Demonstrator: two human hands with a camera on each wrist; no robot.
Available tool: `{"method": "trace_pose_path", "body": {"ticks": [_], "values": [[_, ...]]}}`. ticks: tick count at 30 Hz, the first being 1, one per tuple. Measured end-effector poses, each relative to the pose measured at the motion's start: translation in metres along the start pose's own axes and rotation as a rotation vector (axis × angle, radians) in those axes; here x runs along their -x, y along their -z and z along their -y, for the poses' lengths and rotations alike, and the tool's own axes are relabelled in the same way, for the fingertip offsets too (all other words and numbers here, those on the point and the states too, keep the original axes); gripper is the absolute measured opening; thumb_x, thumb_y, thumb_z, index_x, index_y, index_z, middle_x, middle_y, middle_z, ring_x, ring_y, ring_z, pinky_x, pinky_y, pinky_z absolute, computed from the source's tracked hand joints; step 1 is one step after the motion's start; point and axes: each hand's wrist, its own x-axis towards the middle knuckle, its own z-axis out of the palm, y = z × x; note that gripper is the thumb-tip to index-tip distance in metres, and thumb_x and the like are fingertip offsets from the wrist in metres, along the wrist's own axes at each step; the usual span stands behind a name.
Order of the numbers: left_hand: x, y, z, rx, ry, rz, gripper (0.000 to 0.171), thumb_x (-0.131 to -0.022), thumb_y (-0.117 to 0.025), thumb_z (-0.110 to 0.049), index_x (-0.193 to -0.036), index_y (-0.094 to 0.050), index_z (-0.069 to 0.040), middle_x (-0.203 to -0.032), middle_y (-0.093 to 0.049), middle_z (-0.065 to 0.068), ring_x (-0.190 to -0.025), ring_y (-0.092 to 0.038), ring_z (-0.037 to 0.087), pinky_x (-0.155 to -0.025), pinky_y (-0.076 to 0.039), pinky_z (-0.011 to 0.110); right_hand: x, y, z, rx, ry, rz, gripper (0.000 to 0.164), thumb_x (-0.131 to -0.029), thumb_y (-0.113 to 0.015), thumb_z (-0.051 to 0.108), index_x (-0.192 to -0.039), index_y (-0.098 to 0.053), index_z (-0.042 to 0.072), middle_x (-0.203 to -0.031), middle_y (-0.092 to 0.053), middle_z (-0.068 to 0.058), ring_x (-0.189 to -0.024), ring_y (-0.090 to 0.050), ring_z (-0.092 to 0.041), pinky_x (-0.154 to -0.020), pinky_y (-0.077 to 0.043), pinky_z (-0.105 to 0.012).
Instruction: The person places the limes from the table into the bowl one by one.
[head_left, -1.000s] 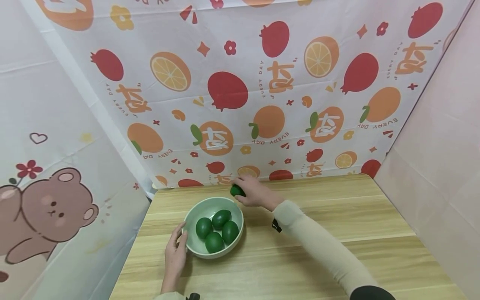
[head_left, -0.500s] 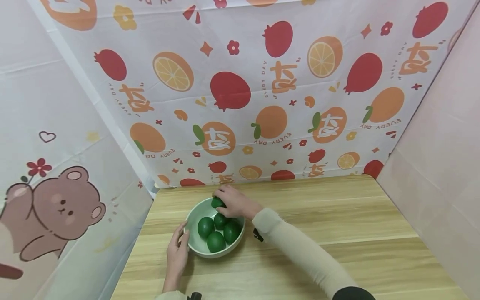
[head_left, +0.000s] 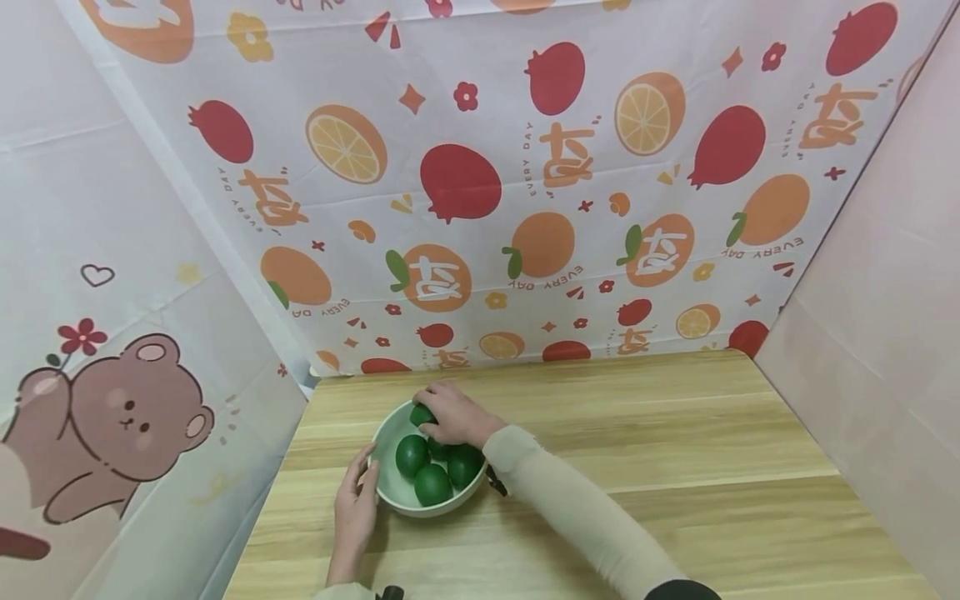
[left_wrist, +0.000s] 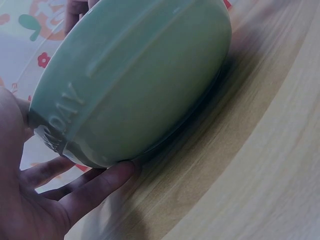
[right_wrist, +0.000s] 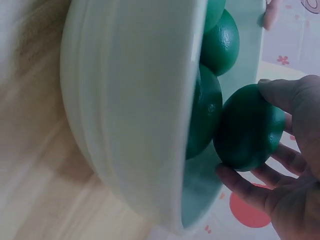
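A pale green bowl stands on the table with several dark green, smooth, egg-shaped fruits inside. At its left side my left hand holds the bowl, thumb at the rim and fingers against the outer wall, as the left wrist view shows. My right hand grips one more green egg-shaped fruit between thumb and fingers, at the far side of the bowl's opening. In the right wrist view this fruit is level with the rim, close against another fruit in the bowl. The right hand partly covers the fruits behind it.
The wooden table extends to the right of the bowl. A fruit-print cloth hangs along its back edge. Pale cloth walls close off both sides, the left one carrying a printed bear.
My right hand has carried the green fruit from the table behind the bowl, leftward and toward me, to the inside of the bowl's far rim. The left hand has stayed on the bowl.
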Motion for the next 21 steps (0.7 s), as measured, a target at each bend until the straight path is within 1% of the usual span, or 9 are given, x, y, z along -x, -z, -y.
{"method": "trace_pose_path", "body": {"ticks": [3,6,15,21], "values": [[0.000,-0.002,0.002,0.008,-0.003,0.001,0.051,-0.109,-0.035,-0.047,-0.157,-0.037,-0.029,-0.166,-0.033,0.013,-0.141,-0.048,0.039,-0.112,-0.050,0.051,-0.002,-0.003,0.002,-0.015,-0.011,0.009,0.046,-0.101,-0.063,0.037,-0.144,-0.052,0.025,-0.145,-0.054,0.000,-0.138,-0.047,-0.019,-0.112,-0.050,-0.035],[-0.001,-0.002,0.003,0.023,-0.006,0.007,0.051,-0.109,-0.034,-0.048,-0.157,-0.037,-0.029,-0.166,-0.032,0.013,-0.144,-0.044,0.040,-0.115,-0.045,0.057,-0.003,-0.005,0.005,-0.016,-0.019,0.012,0.046,-0.101,-0.062,0.037,-0.144,-0.051,0.026,-0.146,-0.053,0.001,-0.138,-0.047,-0.017,-0.112,-0.051,-0.034],[0.000,-0.001,0.003,0.037,-0.006,0.004,0.052,-0.109,-0.034,-0.049,-0.157,-0.037,-0.028,-0.167,-0.031,0.012,-0.149,-0.037,0.040,-0.118,-0.042,0.059,-0.006,-0.008,0.011,0.010,-0.019,0.016,0.046,-0.101,-0.062,0.037,-0.145,-0.051,0.025,-0.146,-0.054,0.001,-0.134,-0.049,-0.015,-0.113,-0.048,-0.030],[0.001,-0.001,0.003,0.043,-0.015,0.003,0.051,-0.109,-0.035,-0.047,-0.157,-0.038,-0.028,-0.167,-0.031,0.012,-0.150,-0.036,0.040,-0.118,-0.042,0.059,-0.007,-0.011,0.015,0.010,-0.034,0.038,0.047,-0.101,-0.062,0.035,-0.146,-0.051,0.027,-0.145,-0.053,0.001,-0.130,-0.050,-0.015,-0.110,-0.050,-0.030]]}}
